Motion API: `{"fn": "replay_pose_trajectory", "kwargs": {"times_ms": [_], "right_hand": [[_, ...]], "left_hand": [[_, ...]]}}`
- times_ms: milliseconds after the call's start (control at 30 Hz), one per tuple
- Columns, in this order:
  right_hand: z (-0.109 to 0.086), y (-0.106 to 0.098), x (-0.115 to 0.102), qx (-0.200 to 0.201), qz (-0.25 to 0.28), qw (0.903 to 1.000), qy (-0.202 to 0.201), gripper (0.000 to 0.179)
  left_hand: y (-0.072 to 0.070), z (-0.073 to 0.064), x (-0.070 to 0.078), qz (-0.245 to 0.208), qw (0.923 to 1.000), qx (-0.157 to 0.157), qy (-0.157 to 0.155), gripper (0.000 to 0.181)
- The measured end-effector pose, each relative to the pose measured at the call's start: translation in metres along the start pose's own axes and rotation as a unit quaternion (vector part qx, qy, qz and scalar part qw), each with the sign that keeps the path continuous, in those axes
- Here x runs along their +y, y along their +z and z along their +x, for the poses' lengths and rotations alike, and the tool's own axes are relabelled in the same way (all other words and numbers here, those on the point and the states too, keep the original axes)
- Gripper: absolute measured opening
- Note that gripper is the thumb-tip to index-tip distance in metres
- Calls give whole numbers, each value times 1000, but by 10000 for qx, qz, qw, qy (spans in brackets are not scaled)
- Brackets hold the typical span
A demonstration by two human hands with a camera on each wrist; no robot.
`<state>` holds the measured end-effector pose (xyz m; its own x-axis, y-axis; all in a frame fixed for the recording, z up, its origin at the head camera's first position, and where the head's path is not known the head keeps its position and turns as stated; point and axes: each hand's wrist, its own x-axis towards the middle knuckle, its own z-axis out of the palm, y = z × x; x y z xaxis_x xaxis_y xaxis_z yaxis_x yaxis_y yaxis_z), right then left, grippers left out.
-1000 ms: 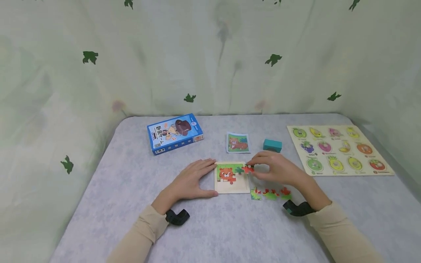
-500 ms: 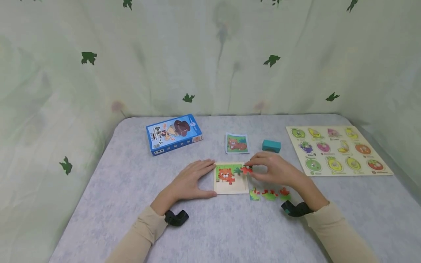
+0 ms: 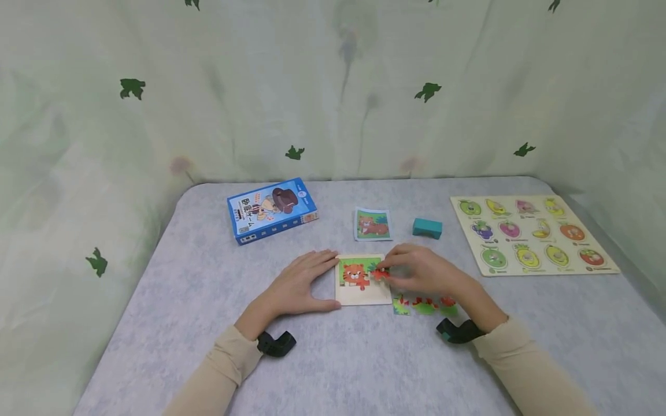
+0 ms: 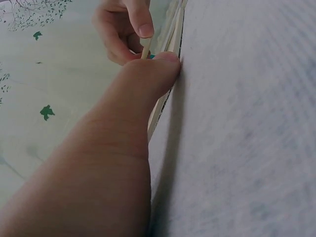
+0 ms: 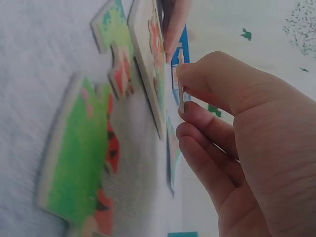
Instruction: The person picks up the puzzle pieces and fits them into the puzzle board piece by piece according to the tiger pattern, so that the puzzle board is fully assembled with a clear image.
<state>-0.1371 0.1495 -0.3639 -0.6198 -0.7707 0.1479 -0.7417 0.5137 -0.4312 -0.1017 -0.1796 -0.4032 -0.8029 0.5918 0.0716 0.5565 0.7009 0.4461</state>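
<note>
A blue box lies at an angle on the far left of the table, its top showing a figure in a brown hat and dark lettering. A teal block sits right of centre. Farther right lies a pale board with three rows of four fruit pictures. The table's surface is mottled grey-blue. Behind hangs a pale green curtain with dark green bird shapes and faint flowers.
</note>
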Motion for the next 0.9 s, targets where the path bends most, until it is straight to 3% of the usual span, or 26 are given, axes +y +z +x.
{"fn": "replay_pose_trajectory", "kwargs": {"times_ms": [267, 733, 900], "right_hand": [[3, 14, -1, -133, 44, 9999, -8, 27], [2, 15, 1, -104, -242, 9997, 10, 26], [1, 20, -2, -30, -569, 9984, -50, 26]], "left_hand": [[2, -3, -1, 77, 10000, 0, -40, 99], [-1, 2, 0, -4, 10000, -13, -47, 99], [1, 1, 0, -40, 10000, -7, -28, 98]]}}
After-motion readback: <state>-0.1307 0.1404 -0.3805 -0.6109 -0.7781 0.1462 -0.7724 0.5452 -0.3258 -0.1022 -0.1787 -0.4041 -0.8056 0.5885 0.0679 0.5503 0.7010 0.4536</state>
